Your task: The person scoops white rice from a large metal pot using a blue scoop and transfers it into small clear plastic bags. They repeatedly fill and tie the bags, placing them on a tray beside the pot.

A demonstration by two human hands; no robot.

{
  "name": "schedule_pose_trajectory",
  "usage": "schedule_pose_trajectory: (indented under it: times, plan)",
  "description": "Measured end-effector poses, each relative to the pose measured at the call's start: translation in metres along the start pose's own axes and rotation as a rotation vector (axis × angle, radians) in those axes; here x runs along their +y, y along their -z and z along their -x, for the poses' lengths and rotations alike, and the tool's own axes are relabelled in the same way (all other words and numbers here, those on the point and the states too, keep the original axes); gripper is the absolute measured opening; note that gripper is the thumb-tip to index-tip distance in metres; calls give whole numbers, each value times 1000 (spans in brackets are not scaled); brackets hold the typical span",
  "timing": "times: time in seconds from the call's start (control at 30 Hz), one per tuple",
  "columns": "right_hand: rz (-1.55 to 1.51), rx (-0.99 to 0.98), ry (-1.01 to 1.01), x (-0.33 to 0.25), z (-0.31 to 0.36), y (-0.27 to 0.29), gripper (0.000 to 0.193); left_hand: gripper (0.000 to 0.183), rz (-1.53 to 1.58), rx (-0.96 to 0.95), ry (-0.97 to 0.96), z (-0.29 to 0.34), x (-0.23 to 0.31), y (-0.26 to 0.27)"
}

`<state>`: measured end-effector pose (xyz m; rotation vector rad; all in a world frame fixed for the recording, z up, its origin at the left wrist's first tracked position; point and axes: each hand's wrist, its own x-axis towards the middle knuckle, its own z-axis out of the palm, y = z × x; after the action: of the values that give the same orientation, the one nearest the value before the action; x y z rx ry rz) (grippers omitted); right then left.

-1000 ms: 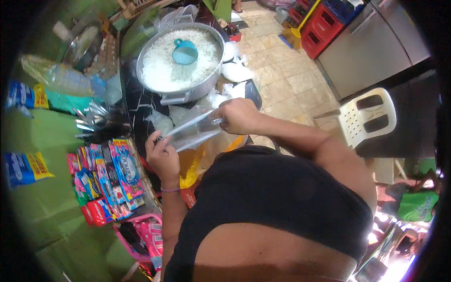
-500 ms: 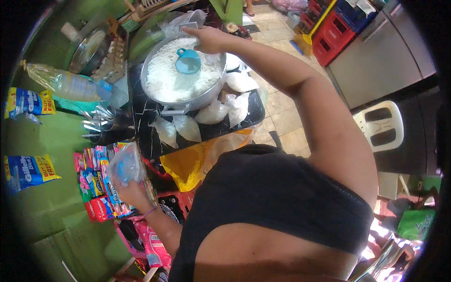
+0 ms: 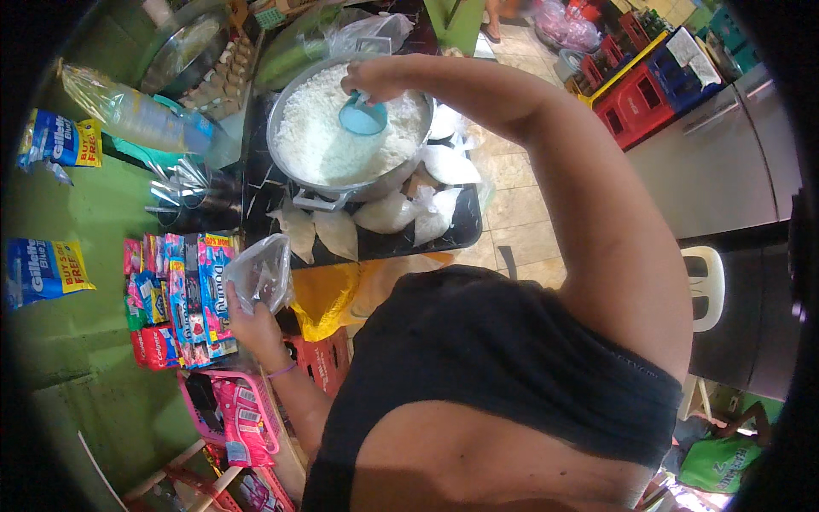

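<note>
My right hand [image 3: 375,79] grips a blue plastic cup [image 3: 363,120] by its handle side, inside a large metal pot [image 3: 319,201]. White powder [image 3: 311,128] nearly fills the pot, and the cup's mouth rests at its surface. Lower and to the left, my left hand [image 3: 254,326] is closed around a clear plastic bag [image 3: 263,266], which bulges open and looks to have nothing in it. Several tied bags of white powder [image 3: 386,212] lie against the pot's near and right sides. My fingers on the cup are partly hidden.
A black marbled table [image 3: 461,229] bears the pot. Loose clear plastic [image 3: 371,32] lies behind it. To the left are a metal cutlery holder [image 3: 200,198] and hanging sachets [image 3: 183,290]. A yellow bag [image 3: 324,299] sits below the table edge; a white chair [image 3: 706,288] stands right.
My right hand has come down from the pot's far rim onto the blue cup. My left hand has raised the plastic bag slightly toward the table. The view has shifted a little.
</note>
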<state>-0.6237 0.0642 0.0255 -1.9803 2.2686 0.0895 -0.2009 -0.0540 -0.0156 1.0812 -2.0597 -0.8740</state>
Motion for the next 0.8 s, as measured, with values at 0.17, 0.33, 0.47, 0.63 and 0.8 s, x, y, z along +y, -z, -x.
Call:
schedule_pose_trajectory:
  times: [0.17,0.33,0.47,0.63,0.8]
  plan:
    - [-104,-12,-37,1,9,-11,41,59,-116,43,-65,7,-8,-8]
    - [-279,156,-51,-10,19,-29,42,59,-188,53,-84,9,-12,-7]
    - [-308,320,36,-10,18,-44,33,59,-179,51,-93,7,-7,-8]
    - [-295,208,56,-22,24,-34,29,57,-160,36,-52,5,-13,-7]
    - [-212,155,7,-26,33,-32,29,56,-182,11,-67,8,-29,-4]
